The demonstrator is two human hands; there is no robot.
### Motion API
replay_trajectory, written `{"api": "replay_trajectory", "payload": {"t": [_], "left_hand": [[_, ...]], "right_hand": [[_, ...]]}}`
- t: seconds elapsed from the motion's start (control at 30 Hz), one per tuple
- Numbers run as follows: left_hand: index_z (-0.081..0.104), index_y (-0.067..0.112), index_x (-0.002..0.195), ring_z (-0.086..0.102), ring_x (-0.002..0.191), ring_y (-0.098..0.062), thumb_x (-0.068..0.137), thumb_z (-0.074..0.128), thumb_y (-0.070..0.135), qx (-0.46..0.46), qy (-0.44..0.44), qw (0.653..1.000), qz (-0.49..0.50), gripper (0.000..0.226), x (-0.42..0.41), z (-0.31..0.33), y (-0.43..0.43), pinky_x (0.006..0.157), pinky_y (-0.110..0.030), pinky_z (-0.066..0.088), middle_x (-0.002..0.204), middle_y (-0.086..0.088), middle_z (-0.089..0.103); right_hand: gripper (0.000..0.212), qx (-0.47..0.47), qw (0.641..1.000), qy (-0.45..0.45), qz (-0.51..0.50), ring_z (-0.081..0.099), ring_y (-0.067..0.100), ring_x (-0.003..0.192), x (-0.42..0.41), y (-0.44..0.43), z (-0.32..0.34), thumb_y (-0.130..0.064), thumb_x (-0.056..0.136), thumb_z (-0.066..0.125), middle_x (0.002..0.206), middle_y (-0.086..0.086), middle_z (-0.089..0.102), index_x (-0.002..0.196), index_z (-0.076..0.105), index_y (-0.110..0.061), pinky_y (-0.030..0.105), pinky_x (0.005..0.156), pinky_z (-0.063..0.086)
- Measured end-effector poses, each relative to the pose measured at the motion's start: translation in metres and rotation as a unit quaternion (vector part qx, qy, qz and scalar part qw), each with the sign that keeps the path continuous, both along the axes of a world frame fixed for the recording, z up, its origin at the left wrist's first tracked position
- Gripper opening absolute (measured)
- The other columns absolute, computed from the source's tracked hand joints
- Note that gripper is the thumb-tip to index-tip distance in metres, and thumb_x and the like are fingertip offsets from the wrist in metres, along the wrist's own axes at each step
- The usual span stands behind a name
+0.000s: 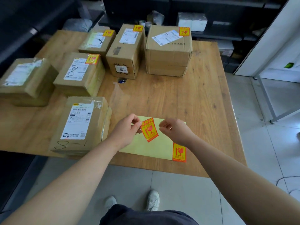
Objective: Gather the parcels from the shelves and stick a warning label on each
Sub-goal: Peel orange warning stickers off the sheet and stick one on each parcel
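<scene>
While standing at the table (194, 103) with both forearms outstretched, pinched a red label (150, 129) by its left edge between thumb and forefinger of the left hand (128, 130). Curled the fingers of the right hand (174, 129) at the label's right edge; could not tell whether gripping it. Held the label tilted above a yellow sheet (146, 148), just right of a parcel (84, 124).

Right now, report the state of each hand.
Left hand: pinches the warning label by its left edge.
Right hand: fingers curled at the label's right edge; grip cannot be told.
</scene>
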State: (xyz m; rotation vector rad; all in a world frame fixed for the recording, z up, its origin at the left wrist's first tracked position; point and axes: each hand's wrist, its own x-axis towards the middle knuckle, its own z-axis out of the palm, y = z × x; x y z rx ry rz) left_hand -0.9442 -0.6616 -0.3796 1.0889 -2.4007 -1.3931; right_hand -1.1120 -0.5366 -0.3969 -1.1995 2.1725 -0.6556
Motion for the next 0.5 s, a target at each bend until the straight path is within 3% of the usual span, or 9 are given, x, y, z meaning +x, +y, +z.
{"api": "replay_trajectory", "payload": {"t": [0.17, 0.3, 0.5], "left_hand": [[0.055, 0.009, 0.097, 0.067, 0.076, -0.004, 0.099, 0.047, 0.018, -0.015, 0.027, 0.999, 0.039, 0.012, 0.014, 0.026, -0.022, 0.076, -0.032, 0.058, 0.091, -0.001, 0.066], [0.054, 0.013, 0.091, 0.069, 0.077, -0.012, 0.099, 0.048, 0.016, 0.009, 0.055, 0.996, 0.071, 0.010, 0.033, 0.037, -0.044, 0.073, -0.031, 0.059, 0.090, -0.006, 0.067], [0.054, 0.010, 0.091, 0.070, 0.070, -0.015, 0.100, 0.045, 0.014, 0.046, 0.080, 0.990, 0.106, 0.013, 0.062, 0.046, -0.087, 0.072, -0.036, 0.060, 0.085, -0.007, 0.067]], "right_hand": [[0.015, -0.057, 0.996, -0.064, -0.006, 0.057, 0.007, 0.068, 0.018, -0.040, 0.027, -0.026, 0.089, 0.064, 0.080, -0.003, 0.067, 0.092, 0.071, -0.014, 0.022, 0.060, 0.045], [0.011, -0.066, 0.994, -0.085, 0.000, 0.043, -0.001, 0.045, 0.034, -0.065, 0.039, -0.020, 0.089, 0.065, 0.059, -0.012, 0.052, 0.080, 0.066, -0.015, 0.013, 0.046, 0.033], [0.016, -0.057, 0.995, -0.086, 0.000, 0.043, 0.000, 0.046, 0.066, -0.114, 0.048, -0.020, 0.091, 0.060, 0.062, -0.008, 0.054, 0.083, 0.066, -0.008, 0.011, 0.043, 0.033]]}}
